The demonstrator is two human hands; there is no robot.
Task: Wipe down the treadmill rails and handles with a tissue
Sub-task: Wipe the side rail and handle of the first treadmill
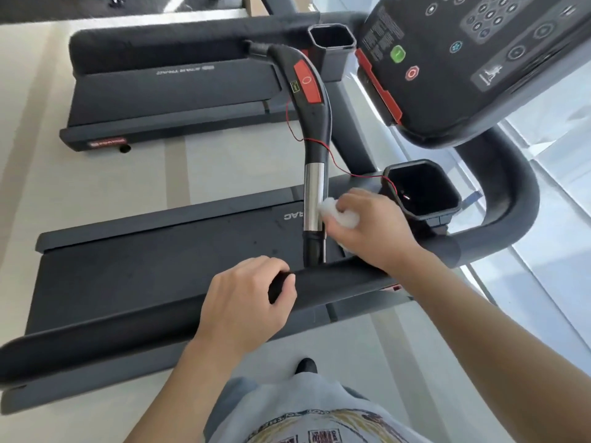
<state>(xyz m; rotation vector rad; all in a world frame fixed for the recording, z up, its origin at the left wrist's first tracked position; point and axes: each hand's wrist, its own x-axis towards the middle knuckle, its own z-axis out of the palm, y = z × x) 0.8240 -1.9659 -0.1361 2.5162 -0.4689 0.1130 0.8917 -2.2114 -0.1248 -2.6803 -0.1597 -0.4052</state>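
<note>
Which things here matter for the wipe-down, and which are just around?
In the job: tissue in right hand; chrome handle section; side rail gripped by left hand.
Just around: console; cup holder; red cord; second treadmill.

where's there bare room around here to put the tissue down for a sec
The running belt left of the chrome grip lies bare, bordered by the side rail. The cup holder beside the right hand looks empty apart from a red cord. It is crowded where the tissue meets the grip, and where the left hand grips the rail.
</note>
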